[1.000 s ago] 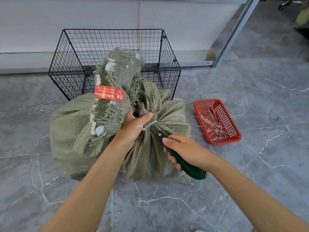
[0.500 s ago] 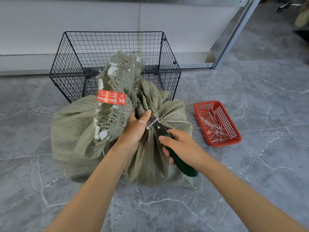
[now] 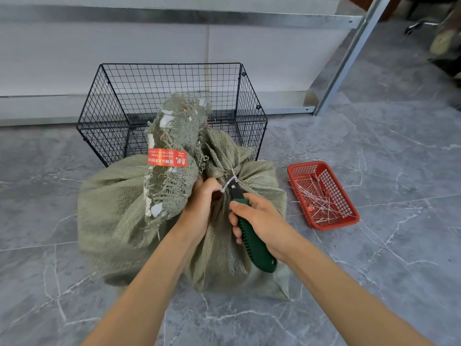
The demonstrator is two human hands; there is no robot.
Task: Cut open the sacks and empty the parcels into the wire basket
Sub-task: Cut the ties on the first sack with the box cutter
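The knife [image 3: 254, 243] has been sliding upward since a second ago. Its dark blade is now sitting right at the white tie [image 3: 228, 184] round the neck of the sack [image 3: 112, 208], and the left thumb, stretched out before, is now curling in.

At the left, the green woven sack is lying full and bulging on the grey floor [image 3: 374, 270]. It is sitting just in front of the black wire basket [image 3: 174, 91], which is standing by the wall [image 3: 149, 46]. A frayed flap [image 3: 172, 188] of the sack's top is hanging over to the left of the neck, carrying a red label [image 3: 167, 158]. The left hand [image 3: 202, 203] is gripping the bunched neck just below the tie. The right hand [image 3: 262, 221] is wrapping round the knife's green handle, with the blade pointing up and away at the tie. Further right, apart from the sack, a red tray [image 3: 335, 224] is holding a heap of cut white ties [image 3: 318, 203].
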